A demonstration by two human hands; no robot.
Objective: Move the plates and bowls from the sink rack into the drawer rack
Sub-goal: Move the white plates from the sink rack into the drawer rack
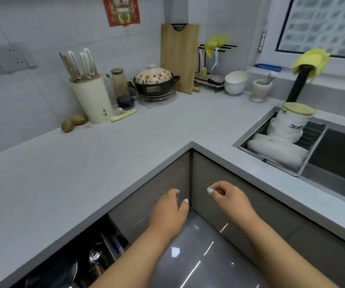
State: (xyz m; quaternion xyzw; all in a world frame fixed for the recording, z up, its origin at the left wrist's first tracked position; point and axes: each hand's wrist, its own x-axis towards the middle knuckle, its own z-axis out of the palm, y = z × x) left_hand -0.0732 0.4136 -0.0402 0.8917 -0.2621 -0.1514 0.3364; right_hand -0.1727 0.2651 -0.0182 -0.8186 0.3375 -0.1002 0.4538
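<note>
Your hands, left hand (170,213) and right hand (228,201), hang loosely curled and empty; take the fragile, likely slippery bowls (286,129) by their rims.

sink rack (248,144) in sink, right | bowls (286,129) in rack | drawer rack (69,265) lower left

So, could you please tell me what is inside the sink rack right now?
The sink rack holds stacked white bowls with a wooden-lidded jar above them, and white plates lying in front. Anything beneath the stacks is covered.
</note>
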